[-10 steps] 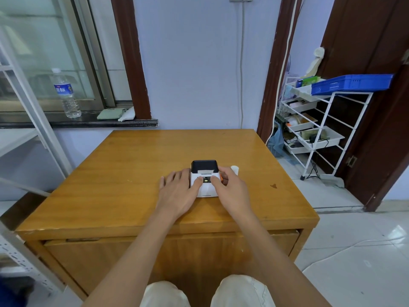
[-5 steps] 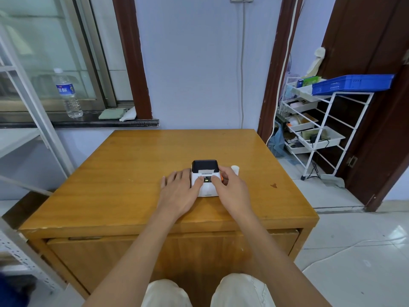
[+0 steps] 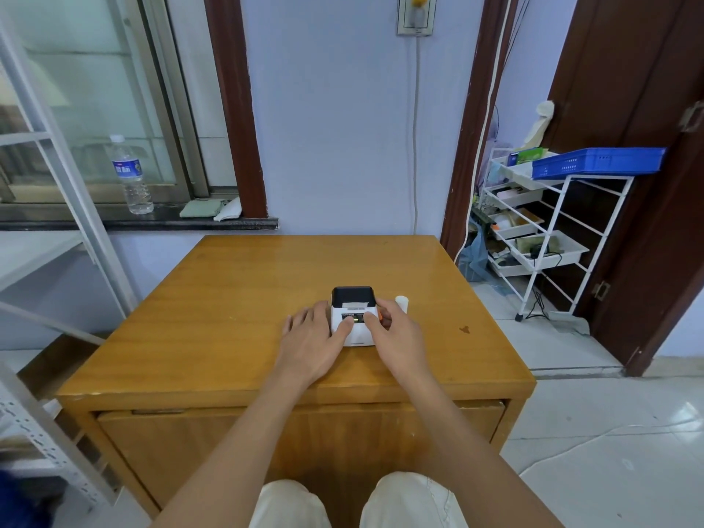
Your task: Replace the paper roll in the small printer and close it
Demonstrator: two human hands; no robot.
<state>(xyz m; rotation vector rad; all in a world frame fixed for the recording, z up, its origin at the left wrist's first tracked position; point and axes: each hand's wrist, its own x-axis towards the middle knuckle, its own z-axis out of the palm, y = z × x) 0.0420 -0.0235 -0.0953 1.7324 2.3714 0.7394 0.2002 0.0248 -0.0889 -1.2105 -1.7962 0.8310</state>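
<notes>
A small white printer (image 3: 352, 310) with a black lid stands near the front middle of the wooden table (image 3: 228, 299). Its lid looks closed and a green light shows on its top face. My left hand (image 3: 310, 341) lies flat against the printer's left side, thumb on the top face. My right hand (image 3: 396, 337) wraps the printer's right side, thumb on the top face next to the light. A white paper roll (image 3: 402, 302) stands upright on the table just right of the printer, partly hidden behind my right fingers.
A water bottle (image 3: 131, 177) stands on the window ledge at the back left. A white wire rack (image 3: 544, 238) with trays and a blue basket (image 3: 598, 161) stands right of the table. A metal shelf frame (image 3: 68, 207) is at the left. My knees show below the table's front edge.
Both hands stay on the printer in the same hold. Only the camera view has shifted slightly.
</notes>
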